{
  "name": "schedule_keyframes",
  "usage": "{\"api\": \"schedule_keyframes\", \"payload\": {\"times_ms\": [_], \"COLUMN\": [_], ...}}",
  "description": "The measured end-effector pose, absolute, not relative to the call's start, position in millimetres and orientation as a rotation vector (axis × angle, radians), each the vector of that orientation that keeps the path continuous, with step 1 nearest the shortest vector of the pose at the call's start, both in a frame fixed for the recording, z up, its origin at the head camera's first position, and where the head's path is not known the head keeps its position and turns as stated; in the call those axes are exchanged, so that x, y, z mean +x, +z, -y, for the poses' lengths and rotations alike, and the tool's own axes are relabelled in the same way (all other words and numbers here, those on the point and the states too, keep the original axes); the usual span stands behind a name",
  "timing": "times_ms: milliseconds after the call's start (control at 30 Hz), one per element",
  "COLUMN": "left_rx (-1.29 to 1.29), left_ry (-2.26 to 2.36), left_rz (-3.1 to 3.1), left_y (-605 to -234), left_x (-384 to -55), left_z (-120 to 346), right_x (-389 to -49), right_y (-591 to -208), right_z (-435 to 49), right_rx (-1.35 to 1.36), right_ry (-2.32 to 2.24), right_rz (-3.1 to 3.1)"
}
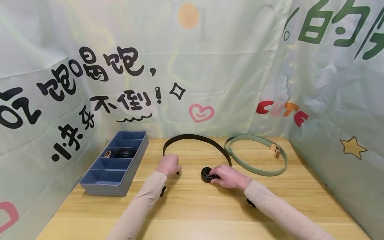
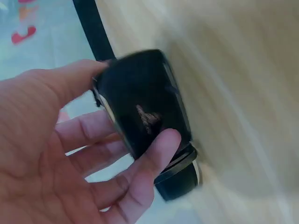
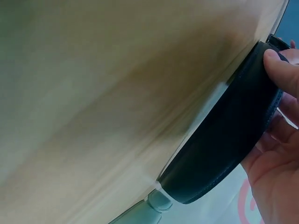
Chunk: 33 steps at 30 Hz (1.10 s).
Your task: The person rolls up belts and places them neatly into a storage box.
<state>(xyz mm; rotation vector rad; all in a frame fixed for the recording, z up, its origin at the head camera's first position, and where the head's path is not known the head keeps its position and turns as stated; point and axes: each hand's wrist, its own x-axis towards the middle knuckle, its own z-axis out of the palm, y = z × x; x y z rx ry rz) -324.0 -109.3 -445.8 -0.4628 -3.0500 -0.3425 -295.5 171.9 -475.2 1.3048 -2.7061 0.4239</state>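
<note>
head view: forward-down over table (image 1: 186, 206) | wrist views: close, tilted | all share black belt (image 1: 192, 136)

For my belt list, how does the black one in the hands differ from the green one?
The black belt has one end coiled; the green belt lies in a loose loop. The left hand and right hand hold the black belt, while neither touches the green belt. Both are narrow straps.
</note>
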Motion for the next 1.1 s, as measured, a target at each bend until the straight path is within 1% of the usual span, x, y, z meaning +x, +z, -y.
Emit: {"api": "schedule_keyframes", "payload": {"times_ms": [133,300,433,533,667,833,967,1100], "left_rx": [-0.451,-0.269,-0.136,-0.143,-0.299,-0.589,-0.864,-1.063], "left_ry": [-0.226,-0.185,-0.062,0.025,-0.035,-0.387,-0.682,-0.812], "left_rz": [3.029,3.05,3.03,2.981,2.942,2.987,3.024,3.062], "left_y": [-441.3,-443.3,-448.9,-451.0,-448.2,-446.6,-451.0,-452.9], "left_x": [-330.2,-330.2,-329.6,-327.7,-322.7,-316.4,-313.2,-307.6], "left_z": [132.9,153.3,155.9,145.8,119.7,90.4,79.0,73.9], "right_x": [-291.4,-287.0,-283.8,-282.6,-282.7,-285.1,-288.1,-290.4], "right_y": [-475.1,-474.6,-474.4,-473.6,-471.0,-468.4,-470.3,-473.3], "right_z": [-170.9,-167.0,-162.4,-157.8,-150.6,-143.8,-143.0,-143.2], "right_rx": [1.28,1.249,1.271,1.289,1.286,1.309,1.34,1.356], "right_ry": [0.411,0.434,0.455,0.452,0.472,0.476,0.49,0.55], "right_rz": [2.704,2.744,2.74,2.734,2.758,2.739,2.716,2.738]}}
